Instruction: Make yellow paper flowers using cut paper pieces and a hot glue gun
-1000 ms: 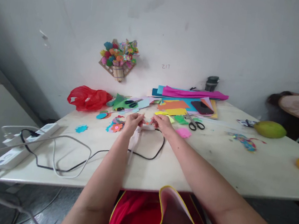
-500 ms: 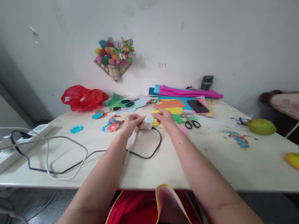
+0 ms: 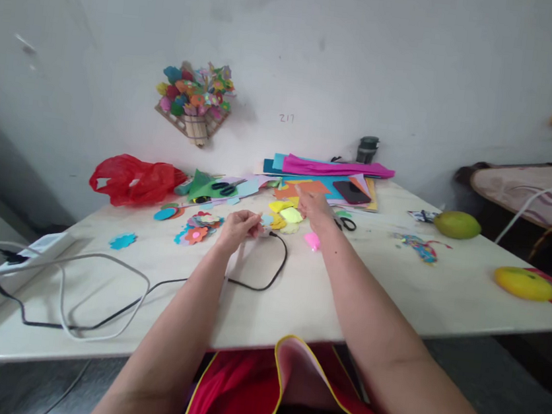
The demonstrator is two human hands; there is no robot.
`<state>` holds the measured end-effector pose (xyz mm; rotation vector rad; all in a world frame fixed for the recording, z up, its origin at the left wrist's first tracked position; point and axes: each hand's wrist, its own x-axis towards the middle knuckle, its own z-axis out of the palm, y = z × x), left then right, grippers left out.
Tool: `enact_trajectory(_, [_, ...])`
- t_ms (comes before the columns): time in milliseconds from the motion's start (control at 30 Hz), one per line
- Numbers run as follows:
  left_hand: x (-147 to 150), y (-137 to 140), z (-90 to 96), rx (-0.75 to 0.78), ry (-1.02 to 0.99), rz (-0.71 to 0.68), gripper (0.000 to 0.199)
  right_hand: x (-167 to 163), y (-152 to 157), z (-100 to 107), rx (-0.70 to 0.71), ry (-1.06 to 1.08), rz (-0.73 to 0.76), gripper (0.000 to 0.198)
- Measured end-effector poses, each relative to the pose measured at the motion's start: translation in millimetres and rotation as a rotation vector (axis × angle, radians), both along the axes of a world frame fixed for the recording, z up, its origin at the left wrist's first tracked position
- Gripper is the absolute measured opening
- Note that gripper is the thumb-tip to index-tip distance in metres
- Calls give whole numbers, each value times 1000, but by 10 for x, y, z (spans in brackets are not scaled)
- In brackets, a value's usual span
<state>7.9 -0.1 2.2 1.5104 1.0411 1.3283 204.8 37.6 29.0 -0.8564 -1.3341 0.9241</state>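
My left hand [image 3: 242,226] is closed in a pinch above the table; what its fingertips hold is too small to make out. Just beneath it, mostly hidden, is a white device with a black cord [image 3: 276,273]. My right hand [image 3: 316,210] reaches farther forward, fingers stretched out over the yellow paper pieces [image 3: 281,205] and close to the orange paper [image 3: 308,189]. No object shows in it. Near it lie a pale yellow bundle [image 3: 291,215], a bright pink piece [image 3: 312,241] and black-handled scissors [image 3: 348,224], partly covered by my right wrist.
Paper flowers [image 3: 197,235] and blue discs [image 3: 165,214] lie left of my hands. A red plastic bag [image 3: 134,181], second scissors [image 3: 223,188], coloured sheets [image 3: 340,168] and a phone [image 3: 351,192] lie behind. Cables run from a power strip [image 3: 46,250]. Mangoes [image 3: 457,224] lie right.
My right hand has moved away from my left, forward toward the orange paper, its fingers straightening. My left hand stays pinched over the white device. The view has shifted slightly right.
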Motion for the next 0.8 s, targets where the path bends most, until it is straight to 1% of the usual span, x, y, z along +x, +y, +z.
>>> enact_trajectory(33, [7, 4, -4, -5, 0, -18, 36, 30, -14, 20, -11, -3, 65, 47])
enact_trajectory(167, [28, 14, -14, -13, -18, -65, 38, 157, -61, 71, -90, -122, 439, 32])
enact_trajectory(200, [31, 15, -15, -12, -23, -73, 38, 181, -62, 69, -100, -152, 485, 30])
enact_trajectory(233, [34, 16, -15, -10, -28, -77, 38, 198, -55, 61, -99, -168, 495, 29])
enact_trajectory(367, [49, 8, -7, 4, -30, -59, 36, 207, 18, 2, -69, -136, 372, 32])
enact_trajectory(433, [61, -5, 3, 2, -23, -35, 35, 192, 50, -23, -79, -102, 346, 31])
enact_trajectory(533, [80, -32, 24, -1, -15, -14, 32, 163, 61, -42, -87, -75, 325, 25])
enact_trajectory(800, [78, -60, 46, 42, -17, -51, 29, 98, 50, -80, -85, -187, 129, 22])
